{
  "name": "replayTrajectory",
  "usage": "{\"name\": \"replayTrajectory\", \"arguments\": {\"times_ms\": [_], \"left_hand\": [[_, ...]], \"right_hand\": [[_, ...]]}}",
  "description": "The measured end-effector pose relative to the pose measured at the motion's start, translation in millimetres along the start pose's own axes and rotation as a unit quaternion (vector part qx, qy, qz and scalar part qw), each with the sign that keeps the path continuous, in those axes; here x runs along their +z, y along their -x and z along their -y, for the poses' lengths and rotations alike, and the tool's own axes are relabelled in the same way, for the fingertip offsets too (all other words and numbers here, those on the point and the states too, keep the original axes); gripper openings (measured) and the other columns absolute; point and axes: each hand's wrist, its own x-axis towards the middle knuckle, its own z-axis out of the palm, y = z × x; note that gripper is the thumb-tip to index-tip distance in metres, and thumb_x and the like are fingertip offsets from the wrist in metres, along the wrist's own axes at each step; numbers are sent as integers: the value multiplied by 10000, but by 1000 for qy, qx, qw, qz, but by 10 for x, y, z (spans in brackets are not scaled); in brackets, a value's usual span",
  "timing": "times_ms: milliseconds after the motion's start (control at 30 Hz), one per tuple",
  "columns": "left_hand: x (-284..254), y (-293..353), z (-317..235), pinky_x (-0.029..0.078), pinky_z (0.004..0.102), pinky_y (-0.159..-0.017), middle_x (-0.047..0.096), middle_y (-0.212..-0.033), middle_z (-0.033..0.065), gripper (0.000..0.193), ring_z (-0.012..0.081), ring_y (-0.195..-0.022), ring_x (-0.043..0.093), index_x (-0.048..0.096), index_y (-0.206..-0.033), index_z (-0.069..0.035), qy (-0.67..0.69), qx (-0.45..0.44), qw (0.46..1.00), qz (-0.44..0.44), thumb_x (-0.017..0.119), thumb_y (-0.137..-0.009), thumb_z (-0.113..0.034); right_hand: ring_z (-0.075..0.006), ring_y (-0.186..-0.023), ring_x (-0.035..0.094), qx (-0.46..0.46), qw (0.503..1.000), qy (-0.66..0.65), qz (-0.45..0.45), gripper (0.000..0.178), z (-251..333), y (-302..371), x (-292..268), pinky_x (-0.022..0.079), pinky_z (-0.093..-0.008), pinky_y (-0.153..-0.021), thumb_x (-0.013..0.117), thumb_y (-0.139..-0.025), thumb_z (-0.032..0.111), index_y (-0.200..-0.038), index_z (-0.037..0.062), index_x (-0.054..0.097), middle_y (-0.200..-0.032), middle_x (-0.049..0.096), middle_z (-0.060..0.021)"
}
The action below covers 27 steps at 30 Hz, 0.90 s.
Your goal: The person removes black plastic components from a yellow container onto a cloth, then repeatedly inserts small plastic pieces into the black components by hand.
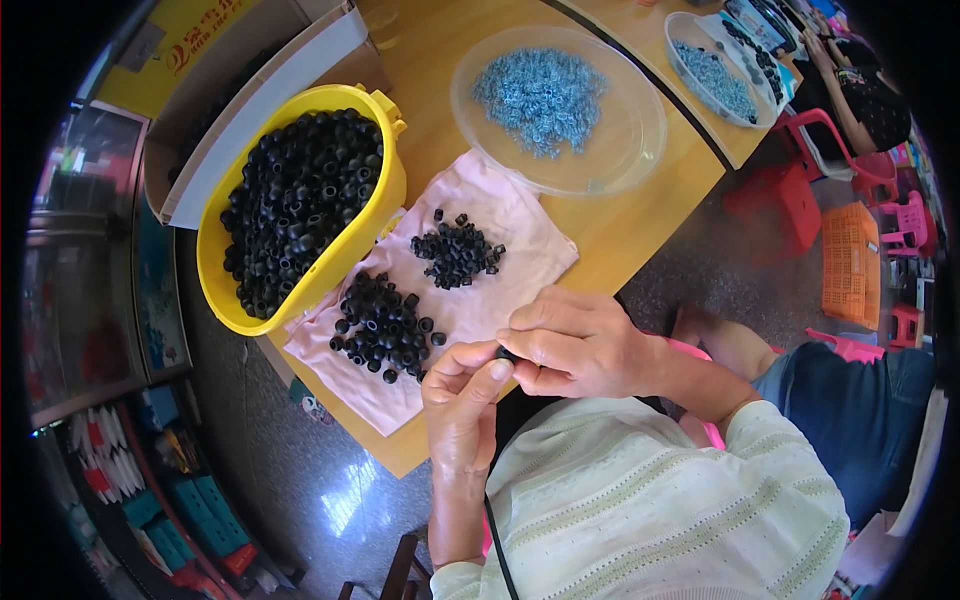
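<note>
A small black rounded piece, probably plastic or rubber, is sitting between the fingertips of both hands, just off the near edge of the cloth and in front of the person's body. The left hand is pinching it between thumb and forefinger; the right hand is closing its bent fingers on it from the other side, hiding most of it. The step in hand is, by judgement, a two-handed working of one piece; whether a second part is being joined to it, the fingers are not letting one tell. The next move is seemingly calling for a firm pinch on one side and careful fingertip pressure on the other.

Nearest the hands, a loose heap of black hollow rings and a heap of smaller black pieces are lying apart on a pale pink cloth. Beside it, a yellow plastic tub is holding many black rings; beyond, a clear round plastic dish is holding light-blue bits. All are resting on a yellowish wooden table. Farther out, an orange plastic basket and a red plastic stool are standing on the dark speckled floor.
</note>
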Motion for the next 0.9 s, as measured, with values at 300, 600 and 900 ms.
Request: {"name": "replayTrajectory", "arguments": {"times_ms": [300,600,900], "left_hand": [[30,-107,-188,483,258,-845,663,-933,78,156,129,-875,625,627,-928,-1,-78,-8,997,-19,675,-795,65],[444,-725,-1468,518,228,-692,644,-899,109,133,154,-774,649,596,-955,21,-473,370,799,-34,645,-831,24],[91,-1681,-2917,472,249,-920,635,-1124,113,366,154,-1056,602,576,-1186,7,-550,474,677,-122,696,-847,-64]], "right_hand": [[-229,-734,635,-10,1000,0,1,285,-43,-31,47,533,-303,-628,771,-694,38,-942,-30,651,-913,629,-106],[-203,-726,648,223,973,-57,-36,272,-340,-77,7,519,-298,-610,723,-781,102,-1037,53,644,-869,640,-78],[-282,-733,634,253,967,15,7,191,-562,-50,92,506,-359,-638,664,-810,103,-991,53,624,-889,622,-105]]}}
